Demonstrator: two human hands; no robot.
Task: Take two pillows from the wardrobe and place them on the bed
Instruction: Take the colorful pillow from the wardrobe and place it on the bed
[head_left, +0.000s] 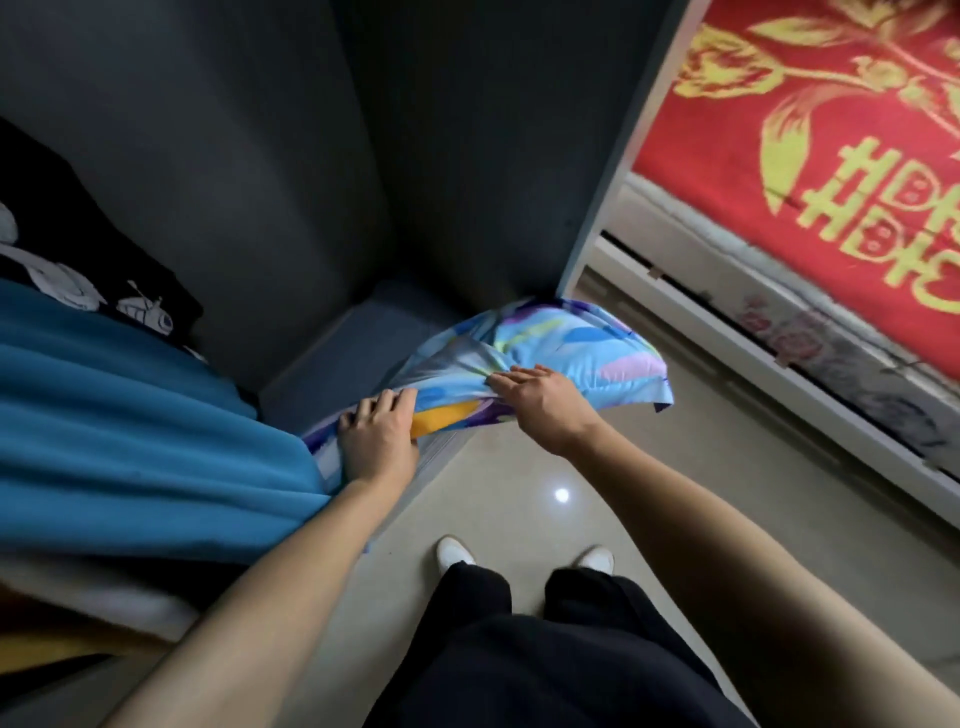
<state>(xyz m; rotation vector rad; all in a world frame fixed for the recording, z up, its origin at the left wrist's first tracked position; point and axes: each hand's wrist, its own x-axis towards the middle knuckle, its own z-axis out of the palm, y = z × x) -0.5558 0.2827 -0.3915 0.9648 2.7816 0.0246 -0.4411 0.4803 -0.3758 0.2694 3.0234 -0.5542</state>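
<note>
A light-blue pillow with purple, yellow and orange patches lies across the front edge of the dark wardrobe's floor, its right end sticking out over the room floor. My left hand grips the pillow's left end, close to the hanging blue cloth. My right hand clutches a bunch of the pillow's cover near its middle. The bed, covered in a red blanket with gold flowers and characters, runs along the upper right. A second pillow is not visible.
A blue fleece garment and a black printed one hang at the left inside the wardrobe. The wardrobe's pale side panel stands between wardrobe and bed. Glossy beige floor lies below, with my white-shoed feet on it.
</note>
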